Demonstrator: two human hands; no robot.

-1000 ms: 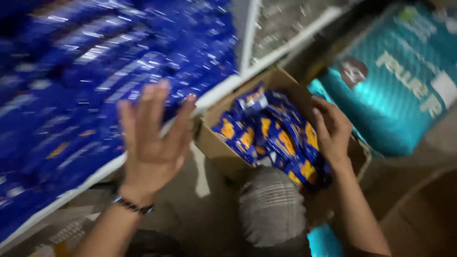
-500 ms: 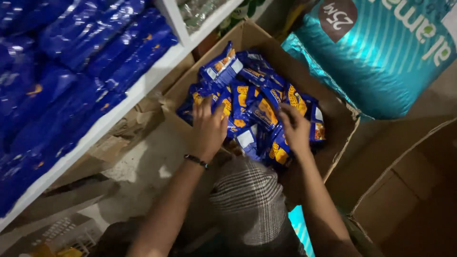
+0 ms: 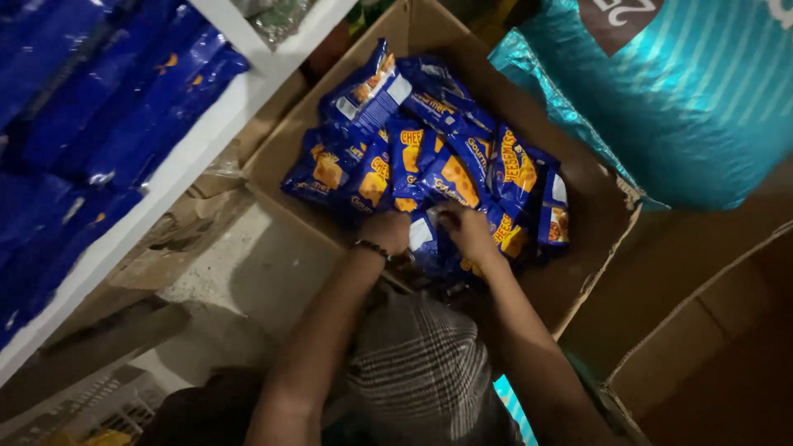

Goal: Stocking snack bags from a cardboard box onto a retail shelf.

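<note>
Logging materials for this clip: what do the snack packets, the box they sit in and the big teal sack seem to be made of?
The snack packets look like thin glossy plastic film: they crinkle and catch highlights. The box looks like plain brown corrugated cardboard, matte, with bent flaps. The teal sack seems shiny plastic, possibly woven; the weave cannot be made out. Both hands, left hand and right hand, are among the packets.

Cardboard box: frame centre, on floor.
Snack packets: heaped inside box, filling it.
Left hand and right hand: side by side at 6 o'clock edge of heap, on the packets.
Shelf: 9 o'clock of box; stacked packets on it.
Large sack: 2 o'clock of box, touching its far corner.
Second carton: 4 o'clock of box.
Checked knee: 6 o'clock, between forearms.
</note>
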